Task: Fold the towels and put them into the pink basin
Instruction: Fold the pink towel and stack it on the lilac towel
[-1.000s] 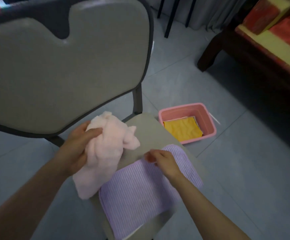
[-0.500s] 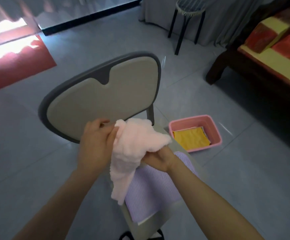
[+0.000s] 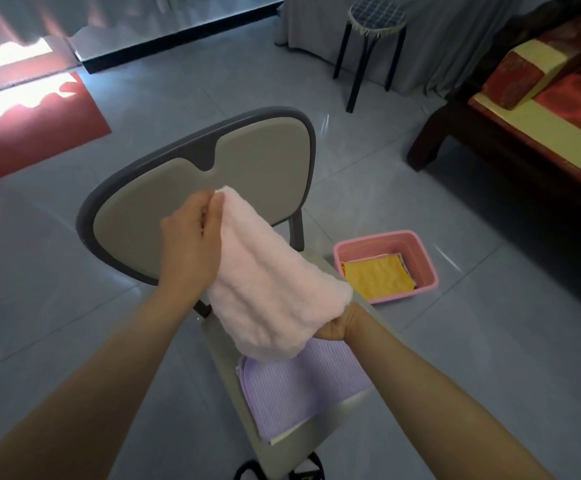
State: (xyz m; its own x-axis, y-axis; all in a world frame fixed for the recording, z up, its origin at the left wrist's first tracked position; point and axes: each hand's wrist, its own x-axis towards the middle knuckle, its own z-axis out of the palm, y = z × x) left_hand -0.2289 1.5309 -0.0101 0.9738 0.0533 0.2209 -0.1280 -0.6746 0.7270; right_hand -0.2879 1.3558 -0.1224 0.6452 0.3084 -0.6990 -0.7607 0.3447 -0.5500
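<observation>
Left grip: my left hand pinches the top corner of the fluffy pale pink towel between thumb and fingertips, held up in front of the chair back.
Right grip: my right hand is closed on the towel's lower edge, down near the seat. The cloth hides most of its fingers, so I can't say exactly how they lie, but they look curled into the fabric.
Pink towel: it is in the air, stretched on a slant between the two hands, and its low end hangs over the lilac ribbed towel. I see no neat fold in it yet.
Lilac towel: it lies flat on the seat of the grey padded chair, with a white edge showing under it.
Basin: the pink rectangular plastic basin sits on the tiled floor just beside the chair, on my right. A folded yellow towel lies inside it.
Step in hand: I judge this to be spreading the pink towel out to find its edges, ahead of the first fold. One towel is in the basin, and these two are not.
Next move: it calls for pulling the cloth taut and square, then bringing the two held edges together to halve it. The lilac towel could serve as a flat bed for that.
Farther off: a round stool and a red rug are well apart from the work.
</observation>
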